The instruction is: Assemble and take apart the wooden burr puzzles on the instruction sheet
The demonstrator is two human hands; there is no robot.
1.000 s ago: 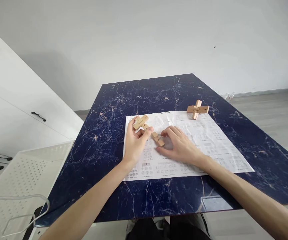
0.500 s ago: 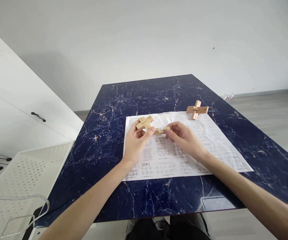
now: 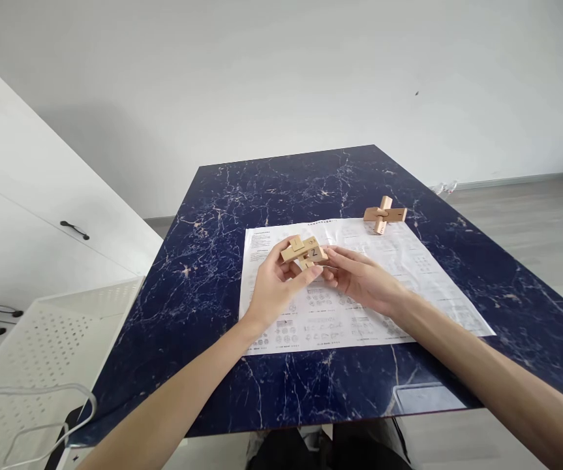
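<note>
Both hands meet over a white printed instruction sheet on a dark blue marble table. My left hand pinches a cluster of light wooden puzzle blocks, one of them marked with a 2. My right hand touches the same cluster from the right, its fingers closed on a block there. A second, assembled wooden cross puzzle lies apart at the sheet's far right corner.
A white perforated tray with a wire handle stands at the lower left beside the table. White cabinet drawers with black handles line the left wall. Grey floor shows at the right past the table's edge.
My right hand picked a wooden piece up off the sheet and brought it left to the blocks in my left hand. Both hands rose slightly and now join at one cluster.
</note>
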